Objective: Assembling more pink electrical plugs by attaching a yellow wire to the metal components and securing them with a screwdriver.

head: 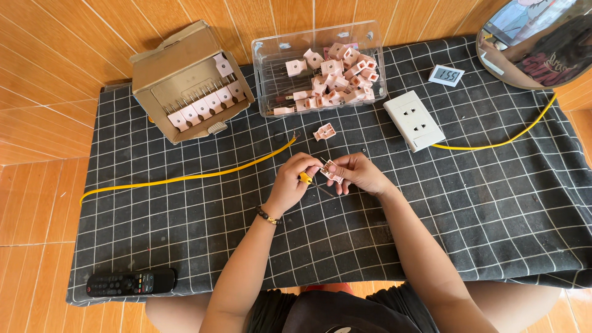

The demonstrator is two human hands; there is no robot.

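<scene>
My left hand (pixel 291 182) pinches the end of a yellow cable (pixel 185 177) that runs off to the left across the checked black cloth (pixel 493 203). My right hand (pixel 357 172) holds a small pink plug part (pixel 331 171) with metal pins, right against the cable end. Both hands meet at the middle of the cloth. Another loose pink plug part (pixel 324 131) lies just beyond my hands. A thin dark tool or wire lies on the cloth under my hands; I cannot tell which.
A clear plastic box (pixel 266 68) full of pink plug parts stands at the back. A cardboard box (pixel 166 68) with a row of plugs is at back left. A white socket block (pixel 414 120) with a yellow lead, a small digital display (pixel 446 75), a round mirror (pixel 535 43) and a remote control (pixel 131 283) are around.
</scene>
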